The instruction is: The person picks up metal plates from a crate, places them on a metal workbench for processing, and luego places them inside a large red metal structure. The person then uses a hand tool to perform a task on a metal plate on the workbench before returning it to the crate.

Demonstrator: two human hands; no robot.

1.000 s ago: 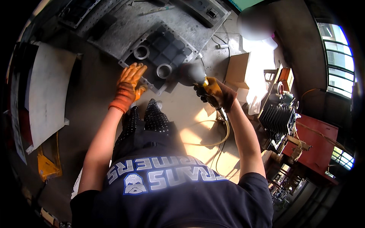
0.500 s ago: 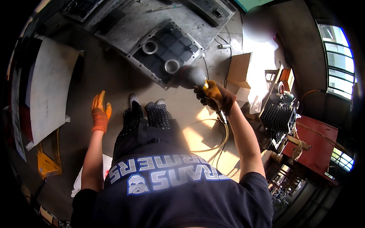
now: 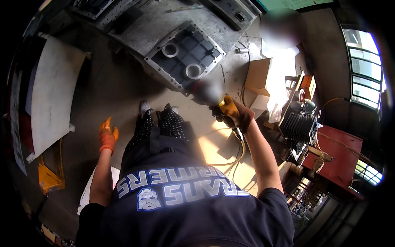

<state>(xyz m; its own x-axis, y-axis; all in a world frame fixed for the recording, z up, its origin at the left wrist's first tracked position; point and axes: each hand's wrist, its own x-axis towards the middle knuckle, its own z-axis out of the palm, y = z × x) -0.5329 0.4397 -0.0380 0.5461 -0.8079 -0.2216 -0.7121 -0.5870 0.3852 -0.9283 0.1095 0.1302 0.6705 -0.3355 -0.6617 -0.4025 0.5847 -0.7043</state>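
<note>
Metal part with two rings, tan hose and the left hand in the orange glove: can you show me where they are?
Metal part [image 3: 186, 57]: head view, on its dark ribbed middle.
Tan hose [image 3: 243, 150]: head view, on its curved stretch.
Left hand [image 3: 108, 137]: head view, on the middle of the gloved hand.

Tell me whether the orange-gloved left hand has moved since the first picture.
Yes. Judged against the grey rectangular metal casting, the orange-gloved left hand has moved away from it, to the left and lower in the view.

Dim left side, bright window [image 3: 364, 66] at right, sunlit floor patch [image 3: 210, 147], fisheye-curved edges, black corners
</note>
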